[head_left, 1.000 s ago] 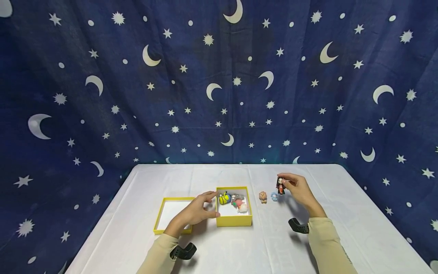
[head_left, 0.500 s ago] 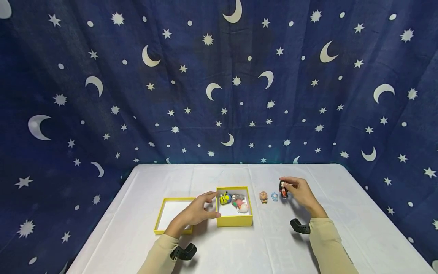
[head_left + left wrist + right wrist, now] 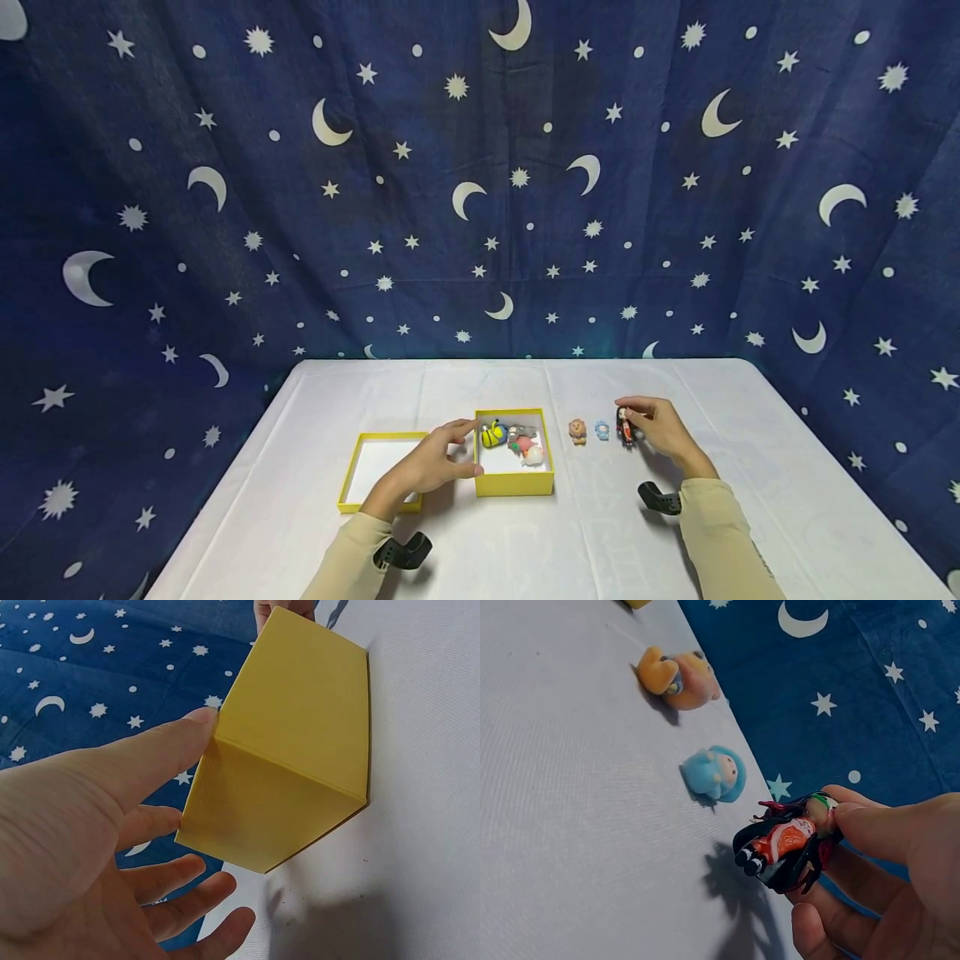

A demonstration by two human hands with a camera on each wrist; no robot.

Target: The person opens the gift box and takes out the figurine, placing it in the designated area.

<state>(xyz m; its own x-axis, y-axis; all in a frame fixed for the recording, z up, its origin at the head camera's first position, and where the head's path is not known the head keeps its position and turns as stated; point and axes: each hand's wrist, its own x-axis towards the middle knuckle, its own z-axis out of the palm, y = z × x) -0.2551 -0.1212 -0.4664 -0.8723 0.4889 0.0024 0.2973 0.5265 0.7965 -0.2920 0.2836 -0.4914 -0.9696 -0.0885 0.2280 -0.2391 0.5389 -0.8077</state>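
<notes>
In the right wrist view, my right hand [image 3: 900, 870] pinches the head of a doll figurine [image 3: 787, 840] with long black hair and a red-orange outfit. Its feet hang close to the table; contact is hard to tell. Beside it a small light-blue figurine [image 3: 602, 430] stands upright, and left of that an orange-brown animal figurine [image 3: 577, 432]. My left hand [image 3: 435, 458] touches the left side of a yellow box [image 3: 513, 484] with thumb and index finger, the other fingers loose. Several toys lie inside, among them a yellow-and-blue one [image 3: 492, 434] and a white one [image 3: 532, 455].
A shallow yellow lid [image 3: 358, 468] with a white inside lies left of the box, partly behind my left hand. White cloth covers the table [image 3: 525, 550]. A dark blue curtain [image 3: 480, 233] with moons and stars hangs behind it.
My right hand has moved right and down toward the table with the doll figurine, away from the light-blue figurine. The left hand has stayed at the box.
</notes>
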